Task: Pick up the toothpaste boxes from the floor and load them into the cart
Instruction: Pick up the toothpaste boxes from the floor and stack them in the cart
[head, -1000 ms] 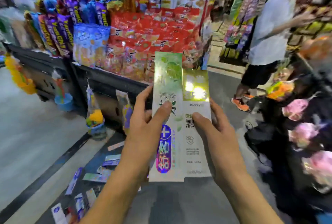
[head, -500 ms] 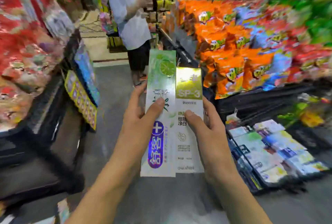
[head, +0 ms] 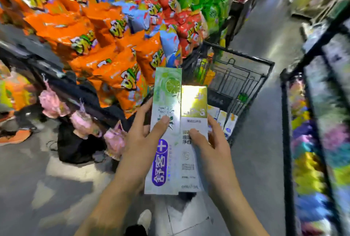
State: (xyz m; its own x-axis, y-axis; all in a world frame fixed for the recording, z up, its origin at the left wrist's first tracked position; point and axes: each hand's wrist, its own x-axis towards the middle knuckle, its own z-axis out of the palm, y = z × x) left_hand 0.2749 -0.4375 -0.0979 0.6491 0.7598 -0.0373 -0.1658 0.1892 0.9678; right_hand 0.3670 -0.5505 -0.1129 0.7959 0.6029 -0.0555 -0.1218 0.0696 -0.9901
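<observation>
I hold two toothpaste boxes upright and side by side in front of me. My left hand [head: 141, 141] grips the green-and-white box with a lime picture and a purple label [head: 164, 131], thumb on its face. My right hand [head: 212, 146] grips the white box with a shiny gold top [head: 191, 152] the same way. Just beyond the boxes stands the black wire cart [head: 246, 80], with several toothpaste boxes [head: 225, 120] lying in its basket, partly hidden behind my right hand.
A display of orange, red, blue and green snack bags [head: 106, 33] fills the left and top. Pink hanging items [head: 83, 120] dangle from its dark edge. A black rack of colourful goods [head: 312, 141] stands at the right. Grey floor [head: 261, 141] runs between. My shoe [head: 144, 218] shows below.
My view has swung round to the right: the person in the white shirt is out of sight and the cart now sits straight ahead. Both hands keep the same hold on the boxes.
</observation>
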